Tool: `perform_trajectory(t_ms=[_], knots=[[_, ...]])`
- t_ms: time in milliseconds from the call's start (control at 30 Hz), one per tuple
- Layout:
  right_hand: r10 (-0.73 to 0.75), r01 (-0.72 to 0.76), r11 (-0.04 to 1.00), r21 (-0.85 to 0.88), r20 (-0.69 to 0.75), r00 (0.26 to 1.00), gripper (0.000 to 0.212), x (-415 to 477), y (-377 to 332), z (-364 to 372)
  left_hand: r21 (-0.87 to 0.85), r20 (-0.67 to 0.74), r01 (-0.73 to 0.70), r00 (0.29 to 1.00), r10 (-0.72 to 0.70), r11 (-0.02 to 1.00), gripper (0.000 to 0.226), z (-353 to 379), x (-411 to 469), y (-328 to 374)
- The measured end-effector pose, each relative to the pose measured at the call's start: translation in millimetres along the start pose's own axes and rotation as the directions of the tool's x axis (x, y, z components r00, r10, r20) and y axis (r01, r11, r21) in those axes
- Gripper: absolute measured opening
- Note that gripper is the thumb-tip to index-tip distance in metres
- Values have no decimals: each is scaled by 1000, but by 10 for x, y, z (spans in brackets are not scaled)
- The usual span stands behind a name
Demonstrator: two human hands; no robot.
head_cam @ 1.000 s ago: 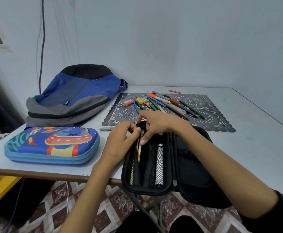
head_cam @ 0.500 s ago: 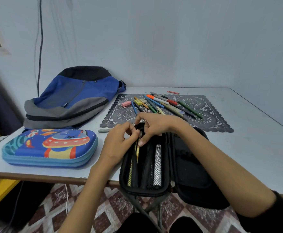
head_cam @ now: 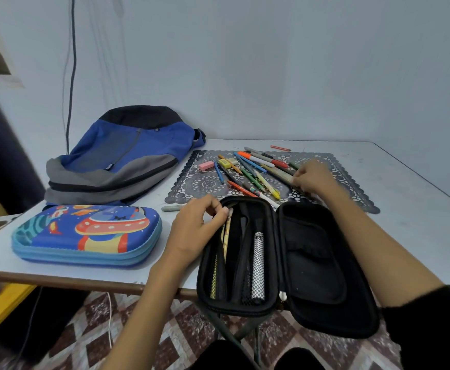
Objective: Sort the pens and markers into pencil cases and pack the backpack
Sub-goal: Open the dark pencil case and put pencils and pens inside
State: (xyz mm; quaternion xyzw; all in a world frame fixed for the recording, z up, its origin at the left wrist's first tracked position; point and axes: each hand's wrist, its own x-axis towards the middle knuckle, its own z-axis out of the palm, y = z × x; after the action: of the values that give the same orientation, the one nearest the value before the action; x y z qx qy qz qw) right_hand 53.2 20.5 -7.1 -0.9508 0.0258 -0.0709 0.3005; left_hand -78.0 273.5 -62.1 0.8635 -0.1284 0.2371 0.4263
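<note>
An open black pencil case (head_cam: 309,263) lies at the table's near edge, with a silver mesh pen (head_cam: 258,265) and a pale pencil (head_cam: 227,236) in its left half. My left hand (head_cam: 195,231) pinches the top of that pencil at the case's upper left corner. My right hand (head_cam: 313,176) reaches over the pile of pens and markers (head_cam: 253,172) on the dark lace mat (head_cam: 205,182), fingers curled at a grey-green marker (head_cam: 280,175). A closed blue spaceship pencil case (head_cam: 85,233) lies left. The blue and grey backpack (head_cam: 122,158) lies behind it.
A pink eraser (head_cam: 206,165) and a yellow sharpener (head_cam: 225,163) sit on the mat. A grey marker (head_cam: 171,208) lies on the table left of the black case. A red pen (head_cam: 280,148) lies beyond the mat. The wall stands close behind the table.
My right hand left the black case's top and moved up and right to the pile on the mat. My left hand stayed at the case's upper left corner.
</note>
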Motion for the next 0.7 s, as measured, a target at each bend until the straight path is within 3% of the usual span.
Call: perform_trajectory(t_ms=[233,400,533,700], knots=[[12,-15,998,-63,-43,999,12,13,25,102,8,3,8,1000,-8,1000,19,-7,-4,-2],[19,-17,998,67,-38,999,8,-2,64,74,8,8,18,1000,-18,1000,19,-1,2,9],[-26,98,944,314,-224,974,9,-30,5,60,6,8,18,1000,-18,1000,19,-5,-2,5],[-132,405,784,470,-511,849,18,-87,-223,-101,-19,0,-11,1000,11,1000,17,-5,-3,-5]])
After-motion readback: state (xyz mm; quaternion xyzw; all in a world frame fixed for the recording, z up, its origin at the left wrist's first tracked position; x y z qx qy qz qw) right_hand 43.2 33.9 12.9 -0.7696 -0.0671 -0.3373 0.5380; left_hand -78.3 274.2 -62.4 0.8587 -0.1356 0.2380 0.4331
